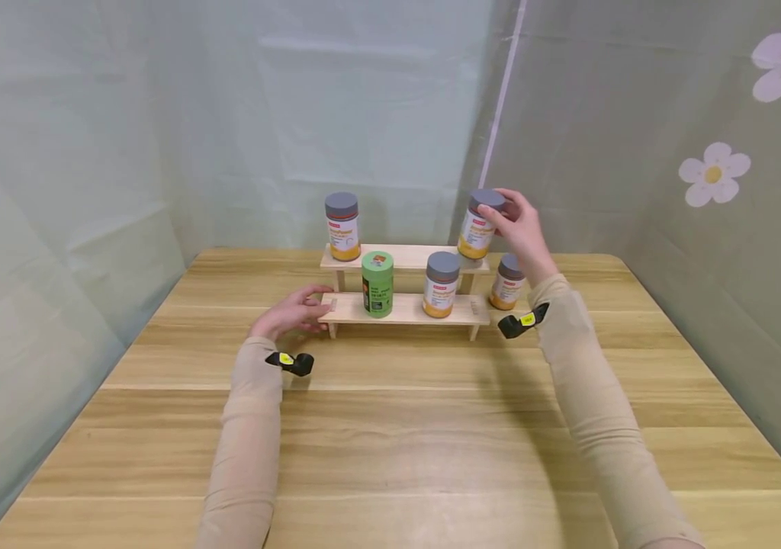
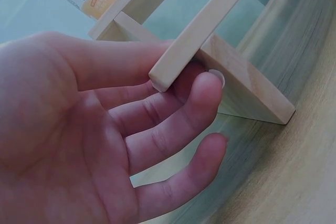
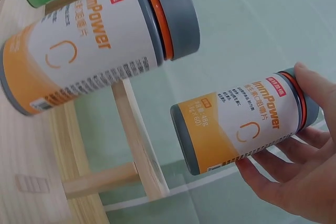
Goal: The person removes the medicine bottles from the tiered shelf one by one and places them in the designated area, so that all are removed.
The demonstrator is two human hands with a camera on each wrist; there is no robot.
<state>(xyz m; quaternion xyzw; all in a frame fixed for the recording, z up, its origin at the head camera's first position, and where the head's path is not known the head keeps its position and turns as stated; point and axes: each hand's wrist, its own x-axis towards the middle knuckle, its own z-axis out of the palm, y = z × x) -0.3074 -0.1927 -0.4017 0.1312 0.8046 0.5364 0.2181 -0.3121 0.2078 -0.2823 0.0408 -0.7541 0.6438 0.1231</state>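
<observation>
My right hand grips a white-and-orange supplement bottle by its grey lid, thumb on the near side. This bottle leans slightly at the right end of the upper board of a two-tier wooden rack; its base overlaps that board in the head view. At the rack's left end, my left hand pinches the lower board, with the thumb over it and fingers beneath. A matching bottle stands on the upper board's left end. On the lower board are a green jar and another matching bottle.
One more matching bottle stands on the wooden table, just right of the rack. Pale curtains hang behind the table and along both sides. Each wrist wears a small black camera.
</observation>
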